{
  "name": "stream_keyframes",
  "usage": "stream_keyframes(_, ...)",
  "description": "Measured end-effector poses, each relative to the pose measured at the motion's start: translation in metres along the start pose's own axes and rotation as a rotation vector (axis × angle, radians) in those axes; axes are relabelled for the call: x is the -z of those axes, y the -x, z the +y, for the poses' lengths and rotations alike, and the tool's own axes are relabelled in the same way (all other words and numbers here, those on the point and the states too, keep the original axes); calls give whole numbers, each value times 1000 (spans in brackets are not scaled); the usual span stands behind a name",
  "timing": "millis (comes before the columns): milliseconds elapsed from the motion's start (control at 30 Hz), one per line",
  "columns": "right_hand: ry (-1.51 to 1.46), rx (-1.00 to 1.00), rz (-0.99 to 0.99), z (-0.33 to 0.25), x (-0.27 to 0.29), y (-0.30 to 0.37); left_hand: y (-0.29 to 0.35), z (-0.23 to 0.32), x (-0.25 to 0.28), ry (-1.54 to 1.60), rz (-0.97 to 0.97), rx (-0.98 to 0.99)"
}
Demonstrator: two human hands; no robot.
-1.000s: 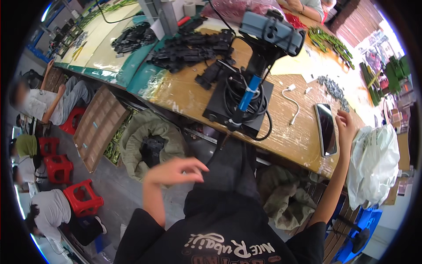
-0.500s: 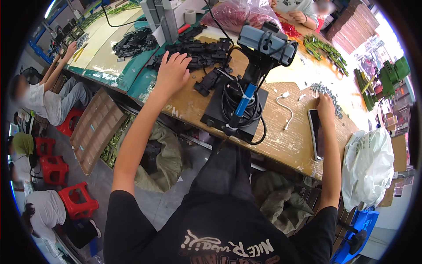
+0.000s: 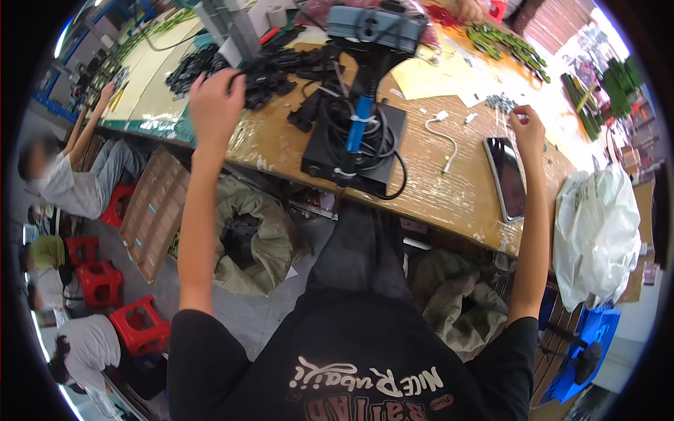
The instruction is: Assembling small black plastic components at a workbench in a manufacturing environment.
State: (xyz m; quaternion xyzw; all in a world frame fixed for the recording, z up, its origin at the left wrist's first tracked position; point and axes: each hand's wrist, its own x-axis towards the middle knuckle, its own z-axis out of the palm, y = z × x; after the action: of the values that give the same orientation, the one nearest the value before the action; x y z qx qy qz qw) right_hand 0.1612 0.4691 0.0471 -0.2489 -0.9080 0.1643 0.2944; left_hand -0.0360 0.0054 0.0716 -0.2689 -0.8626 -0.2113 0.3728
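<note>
My left hand [image 3: 216, 109] is raised at the near side of a heap of black plastic parts [image 3: 281, 74], its fingers curled. A dark edge of a black plastic part shows between its thumb and fingers; the rest is hidden. On the right, my right hand [image 3: 528, 128] is pinched beside a scatter of small grey pieces [image 3: 500, 103]. Whatever sits between those fingertips is too small to name. Just left of my right wrist lies a smartphone [image 3: 505, 179] with a dark screen.
A black box with coiled cables [image 3: 323, 158] and a blue-handled tool [image 3: 361, 123] stands mid-table under a grey-blue device [image 3: 379, 29]. A short white cable [image 3: 453, 144] lies nearby. A white plastic bag [image 3: 598, 235] hangs at right. Co-workers sit beyond the table and at left.
My left hand has lifted off the black parts, moved left and closed. My right hand has drawn back slightly from the grey pieces, fingertips pinched. The view has shifted.
</note>
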Motion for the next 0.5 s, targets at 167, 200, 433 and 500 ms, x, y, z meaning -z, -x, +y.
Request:
stream_keyframes(167,-1,-42,-6,40,-9,13,48,47,72,671,159,548)
stream_keyframes(200,-1,-54,-2,50,-9,14,60,58,88,783,136,575)
stream_keyframes(433,-468,-78,59,61,23,36,146,142,127,1499,-449,1052)
stream_keyframes(500,-699,-219,84,28,41,58,163,164,129,1609,-609,1150)
